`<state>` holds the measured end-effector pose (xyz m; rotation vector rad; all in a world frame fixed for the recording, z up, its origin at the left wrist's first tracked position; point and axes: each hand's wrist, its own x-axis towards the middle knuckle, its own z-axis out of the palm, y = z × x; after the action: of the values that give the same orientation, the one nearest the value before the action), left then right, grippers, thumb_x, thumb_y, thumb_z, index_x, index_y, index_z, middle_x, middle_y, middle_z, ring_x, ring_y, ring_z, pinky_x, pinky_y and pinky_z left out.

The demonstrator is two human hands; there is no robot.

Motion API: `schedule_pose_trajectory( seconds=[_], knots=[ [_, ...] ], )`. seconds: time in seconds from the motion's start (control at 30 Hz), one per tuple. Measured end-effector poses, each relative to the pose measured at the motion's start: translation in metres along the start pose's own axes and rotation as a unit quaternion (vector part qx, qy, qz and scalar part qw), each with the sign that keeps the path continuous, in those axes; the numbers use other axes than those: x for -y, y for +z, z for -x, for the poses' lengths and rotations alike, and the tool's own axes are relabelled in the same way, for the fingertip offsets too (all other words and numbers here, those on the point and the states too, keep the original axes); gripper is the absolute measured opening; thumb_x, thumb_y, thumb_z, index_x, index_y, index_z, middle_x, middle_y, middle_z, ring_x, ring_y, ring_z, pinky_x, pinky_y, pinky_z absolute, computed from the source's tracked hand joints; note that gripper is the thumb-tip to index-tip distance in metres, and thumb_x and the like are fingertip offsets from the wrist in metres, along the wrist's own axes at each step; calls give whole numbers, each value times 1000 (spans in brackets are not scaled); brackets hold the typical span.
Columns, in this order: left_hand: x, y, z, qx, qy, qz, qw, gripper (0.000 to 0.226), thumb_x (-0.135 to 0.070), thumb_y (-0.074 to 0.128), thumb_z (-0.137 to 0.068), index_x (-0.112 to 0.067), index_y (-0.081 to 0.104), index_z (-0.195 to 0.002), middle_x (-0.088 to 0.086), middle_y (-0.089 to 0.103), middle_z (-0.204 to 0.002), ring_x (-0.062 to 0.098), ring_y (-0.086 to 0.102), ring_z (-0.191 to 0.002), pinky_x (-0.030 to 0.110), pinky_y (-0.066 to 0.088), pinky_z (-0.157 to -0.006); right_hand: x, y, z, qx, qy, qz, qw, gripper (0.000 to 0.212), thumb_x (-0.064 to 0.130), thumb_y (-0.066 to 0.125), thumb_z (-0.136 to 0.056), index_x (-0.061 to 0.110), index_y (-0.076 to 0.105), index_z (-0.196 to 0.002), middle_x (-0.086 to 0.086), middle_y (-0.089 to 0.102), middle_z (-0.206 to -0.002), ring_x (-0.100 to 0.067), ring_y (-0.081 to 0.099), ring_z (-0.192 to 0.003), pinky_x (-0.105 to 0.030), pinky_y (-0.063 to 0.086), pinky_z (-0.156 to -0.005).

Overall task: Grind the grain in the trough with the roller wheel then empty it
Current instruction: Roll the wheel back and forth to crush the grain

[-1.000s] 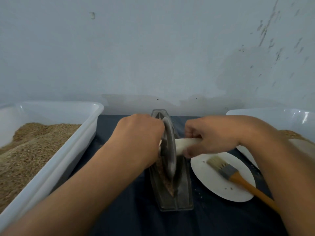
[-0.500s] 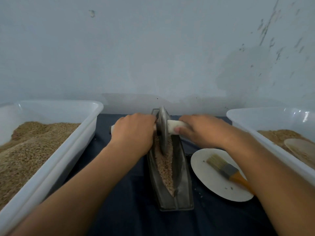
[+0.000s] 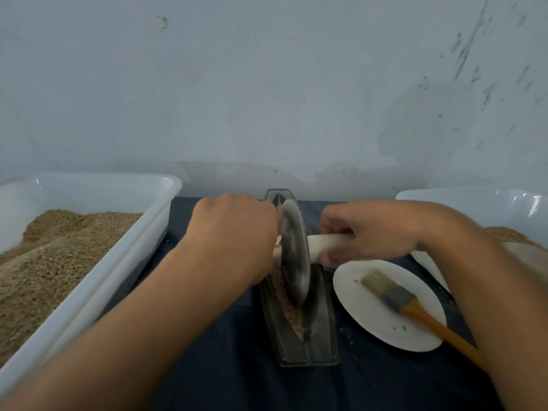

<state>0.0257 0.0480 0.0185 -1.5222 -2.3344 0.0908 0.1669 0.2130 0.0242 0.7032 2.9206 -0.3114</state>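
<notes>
A dark metal trough (image 3: 321,336) lies lengthwise on the dark cloth, with brown grain (image 3: 292,314) along its groove. The grey roller wheel (image 3: 293,250) stands upright in the groove, near its middle. A pale wooden axle (image 3: 318,243) runs through the wheel. My left hand (image 3: 234,235) grips the axle's left end, which it hides. My right hand (image 3: 364,229) curls round the right end, fingers over the top and thumb underneath.
A white tub (image 3: 98,280) heaped with grain fills the left side. Another white tub (image 3: 474,203) with some grain stands at the right. A white plate (image 3: 370,315) with a wooden-handled brush (image 3: 394,295) lies right of the trough. The wall rises just behind.
The wheel rolled to the trough's far end half a second ago and has come back toward me to the middle. Both hands moved with it, keeping their hold.
</notes>
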Motion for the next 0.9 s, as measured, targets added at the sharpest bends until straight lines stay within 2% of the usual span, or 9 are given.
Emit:
schedule_pose_trajectory(
  seconds=[0.13, 0.23, 0.33, 0.4, 0.5, 0.63, 0.7, 0.8, 0.9],
  knots=[
    [2, -9, 8, 30, -5, -19, 999, 27, -57, 64, -77, -35, 59, -92, -9, 46, -72, 12, 44, -63, 28, 30, -53, 8, -4, 7, 13, -9, -5, 1000, 34, 65, 72, -75, 44, 52, -95, 24, 64, -86, 3, 59, -70, -24, 44, -61],
    [2, 0, 3, 30, -22, -15, 999, 19, -49, 60, -83, -33, 62, -93, -8, 47, -70, 11, 39, -57, 27, 23, -47, 7, 1, 1, -16, -5, 8, 1000, 32, 66, 66, -79, 44, 53, -99, 21, 64, -91, 0, 60, -80, -29, 49, -68],
    [0, 16, -8, 2, -36, 3, 999, 15, -41, 59, -87, -33, 61, -99, -8, 44, -70, 13, 37, -58, 29, 19, -47, -1, 8, -9, -46, 10, 22, 999, 27, 66, 59, -85, 44, 53, -99, 19, 60, -89, -2, 57, -81, -31, 45, -65],
    [-2, 29, -17, -33, -48, 14, 998, 12, -35, 57, -89, -31, 60, -100, -7, 45, -71, 15, 38, -60, 31, 22, -49, -9, 15, -18, -84, 25, 28, 996, 26, 67, 52, -88, 43, 52, -98, 16, 59, -87, -4, 56, -78, -32, 43, -62],
    [-3, 48, -26, -75, -56, 27, 995, 14, -29, 53, -93, -30, 55, -107, -6, 56, -85, 18, 47, -69, 35, 32, -59, -13, 28, -31, -178, 33, 60, 982, 36, 69, 38, -93, 38, 54, -104, 11, 62, -92, -12, 58, -80, -38, 52, -68],
    [1, 61, -30, -82, -47, 62, 994, 22, -31, 50, -94, -28, 51, -116, -5, 56, -96, 21, 58, -82, 35, 37, -65, -10, 37, -38, -248, 30, 116, 961, 45, 65, 32, -97, 34, 56, -120, 3, 65, -102, -22, 62, -89, -38, 52, -69],
    [1, 57, -28, -71, -36, 60, 995, 22, -33, 50, -93, -29, 51, -114, -4, 55, -97, 22, 59, -83, 36, 37, -65, -8, 33, -35, -222, 26, 99, 970, 44, 64, 36, -96, 33, 57, -117, 3, 65, -102, -20, 61, -88, -37, 50, -70],
    [2, 40, -22, -41, -27, 46, 998, 14, -37, 53, -89, -30, 55, -100, -5, 56, -93, 21, 55, -79, 35, 32, -62, -3, 18, -22, -126, 35, 55, 990, 35, 65, 45, -93, 34, 54, -109, 8, 63, -96, -11, 57, -81, -34, 45, -64],
    [1, 19, -11, -5, -6, 19, 1000, 15, -42, 58, -84, -29, 51, -82, -8, 50, -78, 15, 45, -66, 32, 29, -53, 6, 2, -2, -47, 37, 50, 997, 32, 66, 58, -85, 37, 53, -99, 14, 62, -91, -7, 58, -80, -33, 49, -68]
  ],
)
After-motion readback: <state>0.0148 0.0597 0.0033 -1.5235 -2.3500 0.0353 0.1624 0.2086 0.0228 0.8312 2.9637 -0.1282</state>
